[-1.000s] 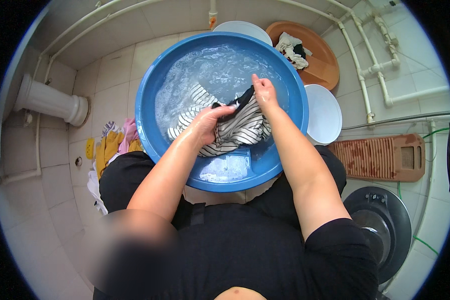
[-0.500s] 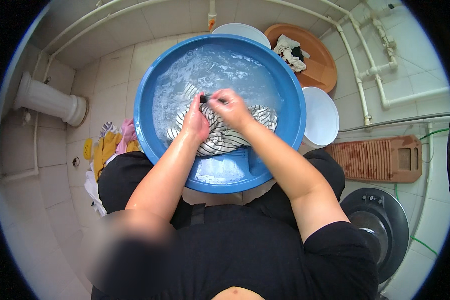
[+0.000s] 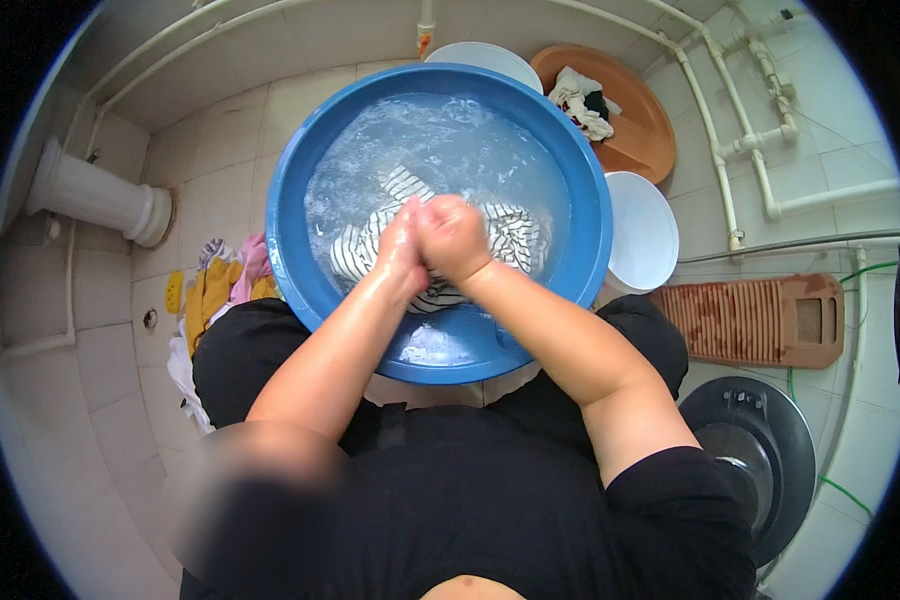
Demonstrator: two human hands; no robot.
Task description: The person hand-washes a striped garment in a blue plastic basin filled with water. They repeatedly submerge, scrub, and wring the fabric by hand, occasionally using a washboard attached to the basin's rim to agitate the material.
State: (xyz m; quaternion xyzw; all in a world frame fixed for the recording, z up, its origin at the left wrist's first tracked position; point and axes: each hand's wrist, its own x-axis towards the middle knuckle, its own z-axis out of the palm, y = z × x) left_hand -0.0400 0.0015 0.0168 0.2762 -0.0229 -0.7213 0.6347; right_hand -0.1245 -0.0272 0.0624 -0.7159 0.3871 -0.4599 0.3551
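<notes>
A large blue tub (image 3: 288, 190) of cloudy, sudsy water stands between my knees. In it lies a soaked white garment with thin black stripes (image 3: 363, 248), bunched toward the near side with a strip reaching farther out. Over the garment my left hand (image 3: 400, 250) and my right hand (image 3: 453, 238) are pressed together, both closed. Whatever lies between them is hidden by the fingers, and the right hand is slightly smeared by motion. Both forearms are wet and bare.
Yellow and pink clothes (image 3: 218, 288) lie on the tiles at left, beside a white pedestal (image 3: 100, 195). At right are a white basin (image 3: 642, 230), a brown washboard (image 3: 750, 318) and a black basin (image 3: 785, 460). A brown tub (image 3: 650, 140) with wet cloth stands behind.
My hands have come together and moved slightly nearer to me. The small black piece that showed between the fingers is now out of sight.
</notes>
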